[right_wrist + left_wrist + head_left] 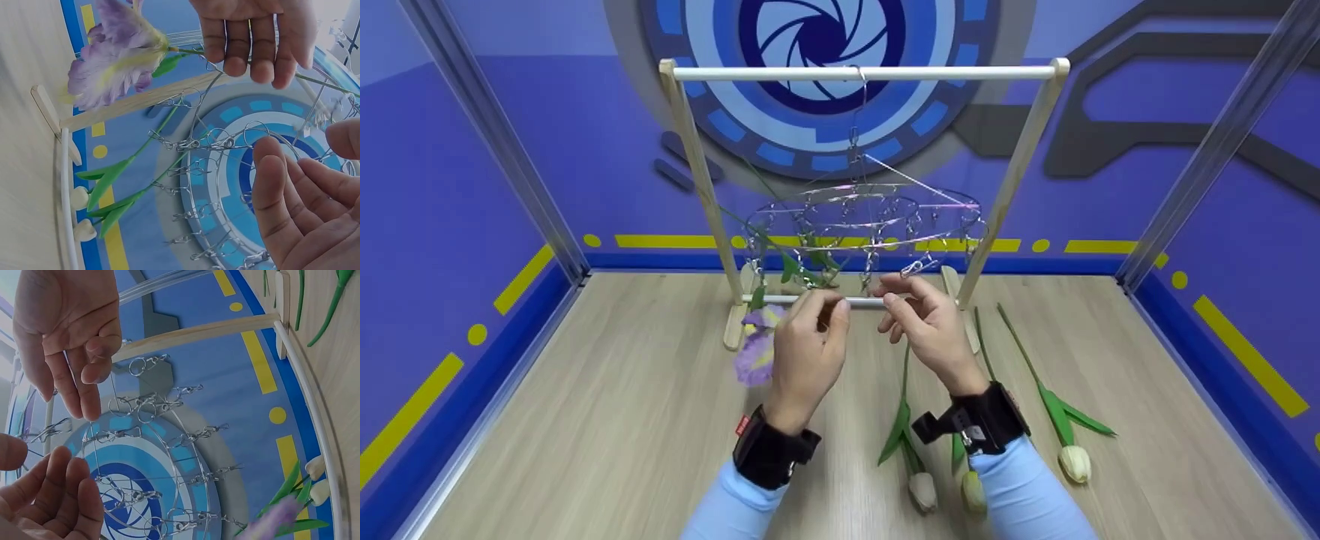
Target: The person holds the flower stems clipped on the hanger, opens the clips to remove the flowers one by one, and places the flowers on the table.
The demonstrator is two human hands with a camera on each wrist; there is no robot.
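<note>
A round metal clip hanger [862,244] hangs from the rack, several clips around its rings. My left hand [810,345] is in front of its lower left part, fingers loosely bent and holding nothing. Facing it, my right hand [926,326] is just below the front clips, its fingers relaxed; in the right wrist view its fingertips overlap a clip [259,130], and I cannot tell if they touch. A purple ruffled flower [118,62] hangs beyond my left hand, its stem partly hidden by that hand. White tulips [85,230] with green leaves hang behind the clips.
The wooden rack [1020,165] has a white top bar [765,73]. Loose tulips lie on the table [585,420] at the right: a cream one [1075,463], a white one [922,491] and a yellowish one [973,491] partly under my right forearm. Blue panels enclose the sides and back.
</note>
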